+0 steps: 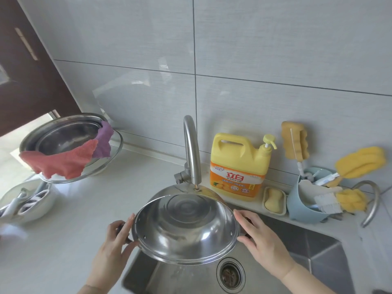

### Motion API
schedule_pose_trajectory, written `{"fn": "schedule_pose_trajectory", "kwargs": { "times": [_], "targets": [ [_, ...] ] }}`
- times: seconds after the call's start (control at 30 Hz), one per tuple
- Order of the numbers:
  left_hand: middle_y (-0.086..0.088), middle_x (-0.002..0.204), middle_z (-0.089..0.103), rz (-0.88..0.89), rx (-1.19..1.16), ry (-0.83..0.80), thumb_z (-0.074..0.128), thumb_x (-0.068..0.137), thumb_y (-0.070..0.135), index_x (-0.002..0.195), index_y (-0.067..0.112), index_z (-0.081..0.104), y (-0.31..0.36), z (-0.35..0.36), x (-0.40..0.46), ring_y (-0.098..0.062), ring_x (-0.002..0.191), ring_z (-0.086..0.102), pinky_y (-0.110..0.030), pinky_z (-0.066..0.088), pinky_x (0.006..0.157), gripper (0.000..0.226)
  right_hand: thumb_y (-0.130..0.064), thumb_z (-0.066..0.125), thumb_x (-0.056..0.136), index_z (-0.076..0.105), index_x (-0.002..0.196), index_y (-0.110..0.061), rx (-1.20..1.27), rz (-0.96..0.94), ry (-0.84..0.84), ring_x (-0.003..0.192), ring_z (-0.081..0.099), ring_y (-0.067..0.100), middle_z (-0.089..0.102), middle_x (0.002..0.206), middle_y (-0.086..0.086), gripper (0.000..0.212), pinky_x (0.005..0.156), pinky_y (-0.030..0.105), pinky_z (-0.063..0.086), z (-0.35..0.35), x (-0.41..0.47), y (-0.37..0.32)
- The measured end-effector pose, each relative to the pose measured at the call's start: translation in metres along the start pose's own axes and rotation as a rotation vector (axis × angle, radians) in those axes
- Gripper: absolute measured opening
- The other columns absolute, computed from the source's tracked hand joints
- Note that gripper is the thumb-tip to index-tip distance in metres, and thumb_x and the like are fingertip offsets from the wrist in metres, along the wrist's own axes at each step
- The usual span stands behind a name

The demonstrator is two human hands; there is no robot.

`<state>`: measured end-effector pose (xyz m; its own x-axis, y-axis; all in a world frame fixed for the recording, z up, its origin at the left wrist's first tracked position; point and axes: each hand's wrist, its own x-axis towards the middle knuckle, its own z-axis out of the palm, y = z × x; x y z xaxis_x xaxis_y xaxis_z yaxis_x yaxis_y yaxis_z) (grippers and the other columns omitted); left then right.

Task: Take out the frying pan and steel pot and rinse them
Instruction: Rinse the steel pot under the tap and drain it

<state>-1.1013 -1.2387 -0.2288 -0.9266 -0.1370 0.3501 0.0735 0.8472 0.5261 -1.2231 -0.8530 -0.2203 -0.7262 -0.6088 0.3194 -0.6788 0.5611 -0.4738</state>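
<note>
I hold the steel pot [186, 228] above the sink [318, 247], tipped so its shiny inside faces me. Its far rim sits just under the tap spout [192, 149]. My left hand [114, 249] grips the dark handle on the pot's left side. On the right side, my right hand [258, 236] holds the other handle. Water drips from the pot's lower rim into the sink near the drain [230, 274]. No frying pan is in view.
A yellow dish soap jug [239, 166] stands behind the sink beside a soap dish [274, 201] and a blue caddy [305, 206] of sponges and brushes. On the left counter sit a steel bowl on a glass lid [70, 136] draped with red and purple cloths [63, 162], and a white bowl [27, 204].
</note>
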Motion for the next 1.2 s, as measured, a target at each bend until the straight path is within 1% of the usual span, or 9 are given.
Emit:
{"fn": "schedule_pose_trajectory", "kwargs": {
  "times": [0.1,0.2,0.27,0.4,0.53,0.7,0.8,1.0,1.2],
  "targets": [
    [0.000,0.106,0.044,0.005,-0.002,-0.042,0.086,0.068,0.007,0.147,0.045,0.025,0.013,0.018,0.010,0.001,0.070,0.055,-0.028,0.054,0.054,0.107,-0.014,0.076,0.081,0.018,0.152,-0.038,-0.002,0.050,0.029,0.111,0.050,0.000,0.041,0.137,-0.011,0.095,0.085,0.014,0.046,-0.015,-0.015,0.009],
    [-0.001,0.106,0.044,0.061,0.010,-0.055,0.086,0.068,0.006,0.149,0.047,0.019,0.031,0.035,0.024,-0.011,0.062,0.061,-0.030,0.054,0.051,0.113,-0.046,0.049,0.095,0.019,0.152,-0.039,-0.027,0.074,0.102,0.120,0.040,-0.011,0.033,0.141,-0.025,0.064,0.093,0.006,0.036,-0.037,-0.033,0.014],
    [-0.003,0.107,0.043,0.094,0.023,-0.067,0.087,0.064,0.004,0.150,0.045,0.016,0.043,0.046,0.033,-0.015,0.063,0.061,-0.029,0.053,0.050,0.119,-0.055,0.036,0.096,0.021,0.151,-0.040,-0.055,0.106,0.145,0.118,0.043,-0.009,0.029,0.142,-0.029,0.059,0.087,0.012,0.043,-0.049,-0.046,0.020],
    [-0.003,0.113,0.043,0.155,0.012,-0.085,0.081,0.072,0.009,0.150,0.047,0.014,0.072,0.057,0.045,-0.016,0.068,0.062,-0.026,0.052,0.054,0.110,-0.062,0.034,0.094,0.030,0.148,-0.037,-0.102,0.173,0.211,0.117,0.043,-0.010,0.047,0.131,-0.009,0.059,0.080,0.019,0.046,-0.073,-0.067,0.027],
    [-0.004,0.114,0.043,0.230,0.030,-0.059,0.083,0.070,0.008,0.150,0.046,0.013,0.098,0.055,0.052,-0.017,0.074,0.061,-0.019,0.044,0.062,0.113,-0.060,0.039,0.094,0.043,0.138,-0.016,-0.121,0.201,0.259,0.127,0.034,-0.016,0.054,0.123,0.008,0.063,0.091,0.004,0.036,-0.089,-0.084,0.028],
    [-0.004,0.113,0.043,0.331,0.061,0.072,0.084,0.070,0.008,0.150,0.045,0.016,0.122,0.046,0.059,-0.021,0.082,0.060,-0.028,0.051,0.059,0.111,-0.057,0.039,0.096,0.046,0.132,-0.010,-0.177,0.094,0.356,0.126,0.030,-0.020,0.052,0.121,0.014,0.060,0.084,0.015,0.045,-0.113,-0.093,0.019],
    [-0.005,0.112,0.042,0.389,0.077,0.173,0.083,0.072,0.008,0.145,0.039,0.027,0.134,0.035,0.061,-0.023,0.078,0.060,-0.031,0.054,0.052,0.097,-0.049,0.043,0.097,0.044,0.131,-0.008,-0.212,0.025,0.424,0.127,0.030,-0.018,0.051,0.121,0.016,0.053,0.089,0.006,0.040,-0.131,-0.090,0.007],
    [-0.011,0.112,0.042,0.501,0.031,0.394,0.060,0.089,0.021,0.137,0.033,0.032,0.156,0.002,0.070,-0.028,0.076,0.062,-0.039,0.056,0.052,0.057,-0.018,0.060,0.085,0.031,0.137,-0.016,-0.362,-0.134,0.542,0.129,0.034,-0.009,0.054,0.120,0.023,0.060,0.103,0.009,0.032,-0.166,-0.087,-0.013],
    [-0.015,0.113,0.042,0.634,0.002,0.526,0.069,0.084,0.004,0.150,0.040,0.018,0.175,-0.030,0.083,-0.026,0.086,0.054,-0.024,0.047,0.078,0.091,-0.013,0.064,0.084,0.045,0.121,-0.004,-0.469,-0.196,0.688,0.119,0.042,-0.005,0.056,0.115,0.026,0.042,0.097,0.016,0.038,-0.190,-0.082,-0.029]
  ]
}}
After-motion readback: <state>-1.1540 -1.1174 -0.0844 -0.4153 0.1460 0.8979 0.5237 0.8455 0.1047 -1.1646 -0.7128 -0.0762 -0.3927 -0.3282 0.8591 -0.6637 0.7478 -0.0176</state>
